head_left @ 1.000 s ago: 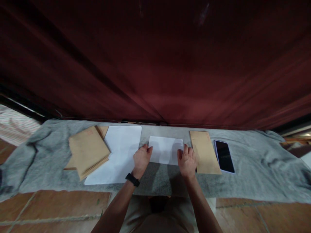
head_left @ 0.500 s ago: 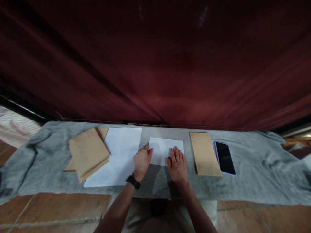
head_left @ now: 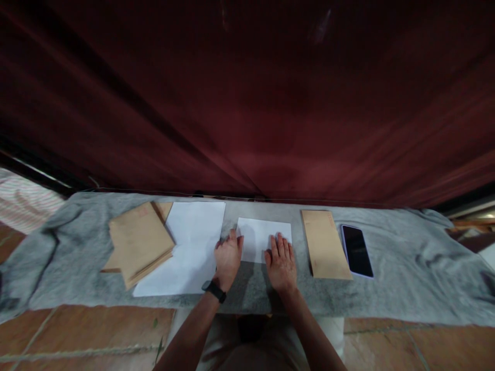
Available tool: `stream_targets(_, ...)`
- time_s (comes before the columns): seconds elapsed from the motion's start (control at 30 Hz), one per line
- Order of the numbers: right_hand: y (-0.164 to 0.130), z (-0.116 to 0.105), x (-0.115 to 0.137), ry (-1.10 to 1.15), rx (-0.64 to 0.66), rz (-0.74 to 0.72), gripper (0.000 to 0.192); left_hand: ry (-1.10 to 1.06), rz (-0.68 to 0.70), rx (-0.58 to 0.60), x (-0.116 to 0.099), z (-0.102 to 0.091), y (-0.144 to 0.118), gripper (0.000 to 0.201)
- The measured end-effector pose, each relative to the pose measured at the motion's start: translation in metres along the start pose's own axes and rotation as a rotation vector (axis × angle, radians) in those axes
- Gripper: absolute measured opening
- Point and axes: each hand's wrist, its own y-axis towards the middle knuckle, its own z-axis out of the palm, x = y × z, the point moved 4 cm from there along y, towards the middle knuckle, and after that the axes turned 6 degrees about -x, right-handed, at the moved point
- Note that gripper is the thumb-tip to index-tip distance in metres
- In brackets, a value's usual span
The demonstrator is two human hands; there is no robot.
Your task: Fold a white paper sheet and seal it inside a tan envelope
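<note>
Landmark: we took the folded white sheet (head_left: 260,238) as our reference; it lay flat on the grey cloth (head_left: 406,288), near the cloth's far edge and about midway along it.
Brown envelope stack (head_left: 139,246): we saw it well to the left of the folded sheet, its envelopes fanned loosely and overlapping the left edge of the large paper.
Large white paper (head_left: 189,247): it lay just left of the folded sheet, flat, with a narrow strip of cloth between the two.
Left hand (head_left: 228,257): we found it at the folded sheet's left edge, fingers loosely curled and resting partly on the large paper, fingertips touching the sheet's edge; it gripped nothing that we could see. A black wristband (head_left: 213,290) sat on its wrist.
Right hand (head_left: 281,262): it lay spread and flat, palm down, fingers pressing on the near right part of the folded sheet, clasping nothing.
Single brown envelope (head_left: 325,243): it lay just right of the folded sheet, apart from it.
Phone (head_left: 356,249): we saw it further right, beside that envelope, screen dark.
Dark red curtain (head_left: 247,103): it hung behind the folded sheet.
</note>
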Motion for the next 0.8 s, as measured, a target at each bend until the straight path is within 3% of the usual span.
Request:
stream_targets(0.1,0.0,-0.001,0.001,-0.006,-0.027,-0.008,0.052,0.001,0.113,-0.157,-0.01,-0.001,-0.005,0.034)
stream_targets(0.23,0.001,0.0,0.002,0.005,-0.057,-0.02,0.051,-0.12,0.356,-0.329,-0.037,0.009,-0.013,0.043)
stream_targets(0.33,0.0,0.002,0.001,0.029,-0.067,-0.007,0.049,-0.189,0.461,-0.294,-0.052,0.026,-0.014,0.047)
stream_targets(0.47,0.0,0.002,0.0,0.047,-0.051,0.014,0.048,-0.19,0.464,-0.227,-0.056,0.041,-0.012,0.049)
stream_targets(0.63,0.017,-0.002,0.005,0.099,0.011,0.062,0.05,-0.165,0.472,-0.196,-0.051,0.047,-0.011,0.053)
stream_targets(0.8,0.035,0.006,0.019,0.18,0.05,-0.028,0.05,-0.146,0.522,-0.175,-0.051,0.052,-0.013,0.06)
